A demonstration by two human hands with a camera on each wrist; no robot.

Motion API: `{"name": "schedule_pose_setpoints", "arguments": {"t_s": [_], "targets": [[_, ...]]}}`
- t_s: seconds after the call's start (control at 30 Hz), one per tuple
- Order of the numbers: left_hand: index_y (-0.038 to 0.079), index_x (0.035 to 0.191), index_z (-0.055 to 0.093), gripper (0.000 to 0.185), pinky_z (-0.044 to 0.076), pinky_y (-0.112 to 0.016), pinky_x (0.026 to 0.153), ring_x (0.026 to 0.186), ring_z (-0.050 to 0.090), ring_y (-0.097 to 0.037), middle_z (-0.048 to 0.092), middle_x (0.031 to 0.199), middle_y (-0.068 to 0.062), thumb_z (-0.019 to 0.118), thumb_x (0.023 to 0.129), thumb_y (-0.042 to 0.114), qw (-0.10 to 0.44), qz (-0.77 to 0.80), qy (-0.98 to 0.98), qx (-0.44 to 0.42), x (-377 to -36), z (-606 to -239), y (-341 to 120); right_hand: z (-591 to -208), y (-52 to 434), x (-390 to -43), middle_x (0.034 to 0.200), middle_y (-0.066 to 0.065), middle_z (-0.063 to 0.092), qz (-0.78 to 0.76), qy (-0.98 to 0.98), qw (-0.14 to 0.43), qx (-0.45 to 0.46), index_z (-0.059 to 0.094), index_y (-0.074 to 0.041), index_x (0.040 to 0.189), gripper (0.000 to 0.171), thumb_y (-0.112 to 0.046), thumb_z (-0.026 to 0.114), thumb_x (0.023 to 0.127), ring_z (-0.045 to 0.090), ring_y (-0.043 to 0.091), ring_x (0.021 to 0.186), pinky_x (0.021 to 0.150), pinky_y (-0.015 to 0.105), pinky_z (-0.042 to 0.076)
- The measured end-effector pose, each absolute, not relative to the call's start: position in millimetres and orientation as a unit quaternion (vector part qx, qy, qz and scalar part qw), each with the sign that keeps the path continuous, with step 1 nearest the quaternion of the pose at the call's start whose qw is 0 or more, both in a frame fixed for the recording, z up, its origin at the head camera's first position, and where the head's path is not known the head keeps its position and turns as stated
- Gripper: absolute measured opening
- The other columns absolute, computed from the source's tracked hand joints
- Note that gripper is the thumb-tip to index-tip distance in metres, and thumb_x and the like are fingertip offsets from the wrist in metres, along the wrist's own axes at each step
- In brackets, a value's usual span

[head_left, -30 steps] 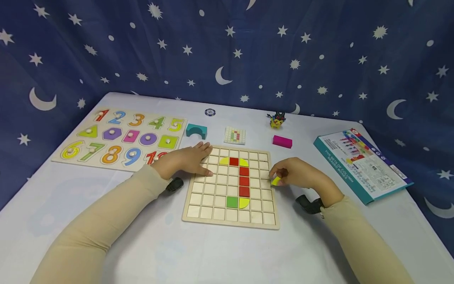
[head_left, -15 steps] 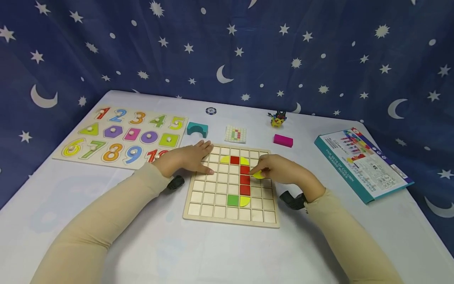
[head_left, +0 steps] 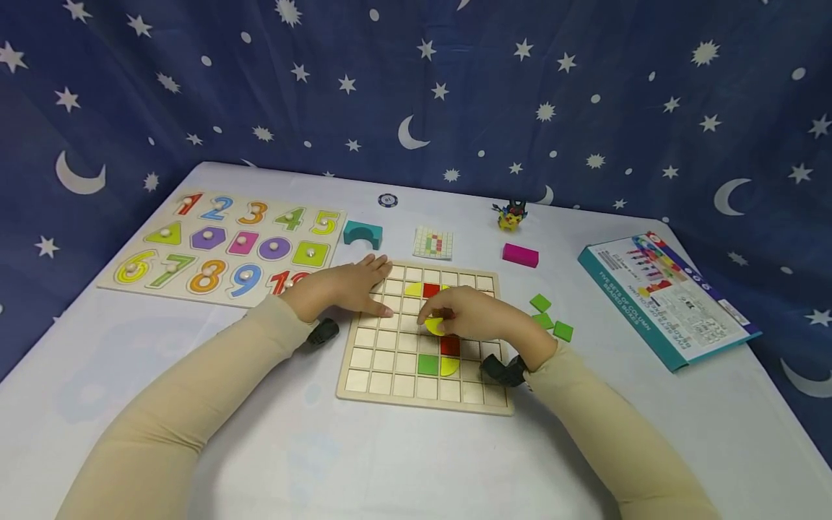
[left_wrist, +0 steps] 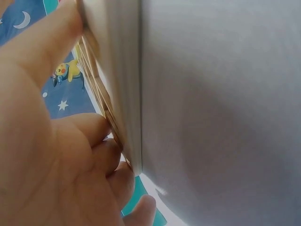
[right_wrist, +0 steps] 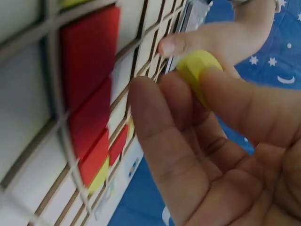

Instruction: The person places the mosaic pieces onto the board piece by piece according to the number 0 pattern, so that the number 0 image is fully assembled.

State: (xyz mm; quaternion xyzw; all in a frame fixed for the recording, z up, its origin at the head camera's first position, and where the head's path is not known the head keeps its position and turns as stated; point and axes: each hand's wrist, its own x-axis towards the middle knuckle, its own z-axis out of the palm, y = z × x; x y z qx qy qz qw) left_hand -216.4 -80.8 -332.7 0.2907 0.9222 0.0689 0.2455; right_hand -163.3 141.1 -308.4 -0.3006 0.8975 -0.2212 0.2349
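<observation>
My right hand [head_left: 477,312] pinches a yellow rounded tile [head_left: 434,327] between thumb and fingers, over the middle of a wooden grid board [head_left: 370,380]. In the right wrist view the yellow tile [right_wrist: 195,68] is held off the grid. My left hand [head_left: 347,289] rests on the board's upper left edge, fingers extended. On the grid lie a red tile [head_left: 431,290] beside a yellow one [head_left: 413,289] near the top. Lower down are another red tile [head_left: 450,347], a green tile [head_left: 427,365] and a yellow quarter-round tile [head_left: 449,366]. My right hand hides part of the red column.
Three loose green tiles [head_left: 540,302] lie right of the board. Behind it are a teal arch block [head_left: 362,232], a pattern card [head_left: 433,243], a magenta block [head_left: 520,255] and a toy figure [head_left: 510,215]. A number puzzle [head_left: 107,278] lies left, a box [head_left: 669,300] right.
My right hand has carried the yellow tile leftward, from the board's right edge to over its middle. The loose green tiles have come into view. My left hand stays in place.
</observation>
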Motion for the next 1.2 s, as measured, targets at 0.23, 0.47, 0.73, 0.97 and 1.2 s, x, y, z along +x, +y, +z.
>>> {"name": "schedule_pose_setpoints", "arguments": {"t_s": [0.23,0.47,0.73,0.97,1.2], "targets": [[0.003,0.148,0.007,0.094,0.011,-0.051,0.113,0.142,-0.003,-0.034,0.000,0.155,-0.015,0.056,0.085,0.053,0.249,0.068,0.921,0.290,-216.1,-334.8,-81.5,-313.6,122.7,-162.1,0.075,-0.004,0.055,-0.236,0.884,0.263,-0.307,0.062,-0.014,0.088,0.011,-0.008,0.069,0.081,0.049,0.011,0.073,0.068,0.024,0.041],[0.003,0.148,0.008,0.093,0.011,-0.050,0.113,0.142,-0.002,-0.034,0.001,0.155,-0.015,0.056,0.086,0.053,0.246,0.064,0.923,0.289,-216.4,-335.6,-81.8,-314.0,105.2,-159.1,0.076,-0.005,0.057,-0.223,0.877,0.274,-0.328,0.062,-0.015,0.080,0.013,-0.011,0.074,0.077,0.051,0.011,0.074,0.069,0.023,0.043],[0.002,0.148,0.008,0.092,0.011,-0.050,0.113,0.142,-0.002,-0.034,0.001,0.155,-0.016,0.056,0.086,0.052,0.243,0.067,0.922,0.294,-217.3,-335.3,-81.5,-316.7,96.6,-157.7,0.069,-0.006,0.056,-0.187,0.879,0.287,-0.331,0.069,-0.016,0.080,0.011,-0.009,0.076,0.075,0.049,0.009,0.070,0.065,0.021,0.040],[0.003,0.148,0.008,0.092,0.011,-0.050,0.114,0.142,-0.002,-0.033,0.001,0.155,-0.014,0.056,0.086,0.051,0.244,0.066,0.923,0.289,-217.5,-335.1,-81.1,-317.1,91.6,-158.8,0.068,-0.006,0.054,-0.169,0.885,0.289,-0.323,0.071,-0.016,0.080,0.012,-0.005,0.074,0.076,0.048,0.010,0.071,0.066,0.023,0.040],[0.003,0.148,0.008,0.092,0.010,-0.049,0.114,0.142,-0.003,-0.033,0.001,0.155,-0.014,0.056,0.086,0.051,0.246,0.066,0.923,0.289,-217.2,-333.4,-80.6,-318.0,91.0,-158.3,0.070,-0.005,0.056,-0.155,0.880,0.314,-0.321,0.073,-0.017,0.084,0.015,-0.004,0.072,0.078,0.048,0.010,0.070,0.065,0.022,0.040]]}}
